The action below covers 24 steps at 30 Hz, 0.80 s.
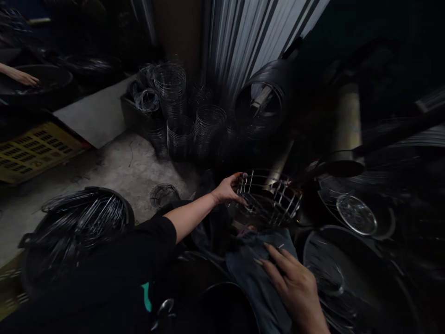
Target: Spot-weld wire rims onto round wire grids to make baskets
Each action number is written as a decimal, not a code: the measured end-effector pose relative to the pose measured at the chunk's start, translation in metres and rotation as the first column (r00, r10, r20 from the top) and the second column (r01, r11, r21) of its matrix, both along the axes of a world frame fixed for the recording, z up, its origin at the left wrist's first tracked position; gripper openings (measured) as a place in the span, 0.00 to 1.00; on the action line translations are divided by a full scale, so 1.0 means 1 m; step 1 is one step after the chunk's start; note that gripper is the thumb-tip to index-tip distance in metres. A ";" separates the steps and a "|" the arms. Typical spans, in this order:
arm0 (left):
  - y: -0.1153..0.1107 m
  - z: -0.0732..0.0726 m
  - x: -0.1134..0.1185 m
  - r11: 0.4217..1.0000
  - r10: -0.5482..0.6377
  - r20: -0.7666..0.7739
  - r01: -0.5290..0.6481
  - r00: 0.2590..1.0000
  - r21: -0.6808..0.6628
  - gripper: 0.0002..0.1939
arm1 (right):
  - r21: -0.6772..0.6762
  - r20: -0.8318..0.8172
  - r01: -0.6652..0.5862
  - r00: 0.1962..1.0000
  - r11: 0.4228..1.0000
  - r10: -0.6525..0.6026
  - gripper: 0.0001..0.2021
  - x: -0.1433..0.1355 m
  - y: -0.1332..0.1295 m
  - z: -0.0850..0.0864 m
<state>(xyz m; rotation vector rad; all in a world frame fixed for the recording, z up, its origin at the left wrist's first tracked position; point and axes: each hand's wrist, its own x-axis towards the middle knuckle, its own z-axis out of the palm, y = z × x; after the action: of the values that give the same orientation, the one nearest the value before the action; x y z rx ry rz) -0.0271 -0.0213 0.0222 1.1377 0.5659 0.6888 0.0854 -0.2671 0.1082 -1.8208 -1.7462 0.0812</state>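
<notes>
My left hand (229,189) grips the near-left side of a round metal wire basket (290,204), its thumb and fingers around the wires. The basket sits tilted below a vertical cylindrical post (348,120), and a slanting pale rod (281,164) reaches down to it. Lower right, my right hand (294,283) hovers over blue-grey cloth (264,273) on my lap, apart from the basket. Its fingers are bent, and a short thin piece of wire (281,246) shows at the fingertips. Shadow and blur hide the grip's underside.
Stacks of wire rings (210,123) stand behind, beside a large wire coil (260,102). A tub of bent wires (93,213) is at left. Dark basins (361,278) with wire rings lie at right. Another person's hand (22,76) rests far left, above a yellow crate (38,148).
</notes>
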 end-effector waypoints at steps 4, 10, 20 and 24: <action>-0.019 0.028 -0.044 0.894 -0.033 -0.197 0.117 0.980 0.433 0.54 | -0.031 -0.145 -0.138 0.981 0.990 0.132 0.12 -0.017 0.026 0.032; -0.040 0.062 -0.059 0.781 0.126 -0.414 0.167 0.901 0.602 0.65 | -0.372 -0.411 -0.154 0.912 0.915 -0.014 0.14 -0.011 0.067 0.039; -0.041 0.063 -0.044 0.773 0.150 -0.352 0.113 0.924 0.625 0.56 | -0.157 0.330 -0.060 0.937 0.986 0.110 0.16 0.002 0.051 0.021; -0.039 0.062 -0.034 0.778 0.138 -0.342 0.112 0.929 0.618 0.57 | -0.026 0.244 -0.093 0.965 0.995 0.097 0.13 0.011 0.055 0.015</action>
<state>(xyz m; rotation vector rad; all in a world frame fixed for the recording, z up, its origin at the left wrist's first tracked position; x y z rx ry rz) -0.0607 -0.0603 0.0838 1.9326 0.6836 0.6992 0.0965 -0.2123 0.1237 -1.8199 -2.0081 -0.0980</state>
